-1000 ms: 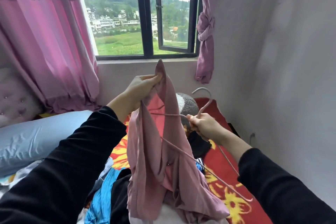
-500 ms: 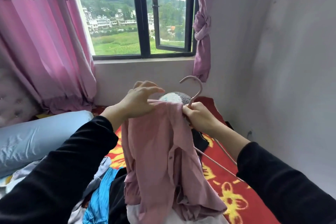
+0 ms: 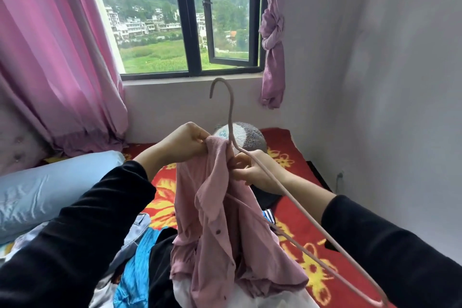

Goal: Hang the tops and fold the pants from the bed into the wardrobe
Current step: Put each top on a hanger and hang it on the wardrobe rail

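A dusty-pink button shirt (image 3: 220, 220) hangs in front of me over the bed. My left hand (image 3: 185, 142) pinches its collar at the top. A thin pink hanger (image 3: 231, 112) stands with its hook upright above the collar, and one arm of it runs down to the lower right outside the shirt. My right hand (image 3: 252, 170) grips the shirt's edge and the hanger just below the hook. More clothes lie in a pile (image 3: 142, 265) under the shirt: blue, black and white pieces.
The bed has a red flowered cover (image 3: 300, 232) and a light blue pillow (image 3: 50, 190) at the left. A grey and white plush (image 3: 247, 135) sits behind the hanger. Pink curtains (image 3: 55, 57) flank a window. A white wall stands close at the right.
The hanger's hook has risen and turned upright above the collar. My left hand now pinches the collar instead of resting on the fabric, and my right hand has slid lower on the hanger.
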{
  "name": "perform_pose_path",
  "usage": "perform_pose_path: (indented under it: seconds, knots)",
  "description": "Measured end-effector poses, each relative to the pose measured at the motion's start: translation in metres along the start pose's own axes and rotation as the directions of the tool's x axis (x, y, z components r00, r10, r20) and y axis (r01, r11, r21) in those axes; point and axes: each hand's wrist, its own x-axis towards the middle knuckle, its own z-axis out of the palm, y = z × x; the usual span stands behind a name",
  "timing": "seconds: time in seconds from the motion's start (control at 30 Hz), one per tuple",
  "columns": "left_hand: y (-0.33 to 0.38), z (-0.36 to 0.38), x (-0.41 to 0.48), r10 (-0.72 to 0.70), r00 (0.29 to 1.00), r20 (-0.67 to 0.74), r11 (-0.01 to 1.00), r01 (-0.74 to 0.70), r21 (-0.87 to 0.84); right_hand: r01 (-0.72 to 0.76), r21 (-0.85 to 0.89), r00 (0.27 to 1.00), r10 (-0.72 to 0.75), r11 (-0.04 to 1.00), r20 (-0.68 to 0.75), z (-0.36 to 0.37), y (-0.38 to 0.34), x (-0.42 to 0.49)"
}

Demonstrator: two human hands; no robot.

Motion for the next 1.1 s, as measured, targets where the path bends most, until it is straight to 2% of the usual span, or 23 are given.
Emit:
perform_pose_path:
  seconds: [0.07,0.23,0.33,0.4,0.47,0.6,0.63,0.7,0.73,0.77,0.8,0.87,0.93,1.0,1.07,1.1]
  knots:
    - [0.000,0.000,-0.002,0.006,0.998,0.058,0.999,-0.004,-0.048,0.077,-0.127,0.993,-0.088,0.989,-0.083,0.005,-0.002,0.000]
    - [-0.008,0.001,-0.005,0.007,0.990,0.138,0.991,0.012,-0.135,0.197,-0.111,0.955,-0.217,0.974,-0.204,0.016,-0.013,-0.002]
    - [-0.015,-0.003,-0.006,0.015,0.992,0.128,0.981,0.010,-0.192,0.183,-0.059,0.969,-0.190,0.981,-0.160,0.014,-0.006,0.007]
    - [-0.019,-0.005,-0.009,0.002,0.992,0.129,0.980,0.023,-0.197,0.159,0.055,0.984,-0.154,0.986,-0.094,0.010,-0.001,0.010]
    - [-0.021,-0.007,-0.011,-0.001,0.989,0.146,0.987,0.024,-0.156,0.094,0.162,0.994,-0.083,0.982,-0.068,0.007,0.002,0.014]
    - [-0.031,-0.017,-0.013,-0.039,0.998,0.045,0.997,0.036,0.064,0.025,0.328,0.979,0.044,0.944,-0.200,-0.019,-0.003,0.020]
    - [-0.036,-0.021,-0.013,-0.039,0.999,0.018,0.996,0.037,0.086,0.033,0.357,0.982,0.036,0.933,-0.186,-0.030,-0.006,0.018]
    - [-0.043,-0.027,-0.014,-0.018,0.999,-0.032,0.995,0.021,0.095,0.025,0.368,0.999,-0.008,0.929,-0.048,-0.048,-0.014,0.012]
    - [-0.043,-0.028,-0.013,-0.003,0.998,-0.065,0.995,0.009,0.095,0.007,0.282,0.999,-0.016,0.959,0.030,-0.053,-0.017,0.009]
    - [-0.043,-0.028,-0.011,0.008,0.995,-0.101,0.997,0.001,0.083,0.011,0.100,0.998,-0.018,0.995,0.068,-0.055,-0.019,0.010]
    - [-0.040,-0.027,-0.009,0.016,0.991,-0.135,0.998,-0.008,0.061,0.024,-0.139,0.999,-0.019,0.990,0.036,-0.054,-0.016,0.014]
    - [-0.035,-0.026,-0.005,0.041,0.981,-0.190,0.998,-0.029,0.062,-0.064,-0.501,0.991,-0.006,0.863,-0.137,-0.050,0.001,0.028]
    - [-0.038,-0.031,-0.004,0.073,0.967,-0.243,0.983,-0.029,0.181,-0.257,-0.599,0.945,0.068,0.758,-0.320,-0.050,0.024,0.031]
    - [-0.046,-0.040,-0.008,0.071,0.953,-0.294,0.937,0.037,0.347,-0.374,-0.509,0.896,0.160,0.775,-0.415,-0.058,0.047,0.024]
    - [-0.051,-0.045,-0.016,0.050,0.948,-0.313,0.875,0.109,0.472,-0.419,-0.197,0.836,0.293,0.886,-0.463,-0.068,0.061,0.022]
    - [-0.052,-0.044,-0.018,0.046,0.947,-0.319,0.846,0.133,0.516,-0.387,0.000,0.819,0.343,0.922,-0.461,-0.072,0.062,0.023]
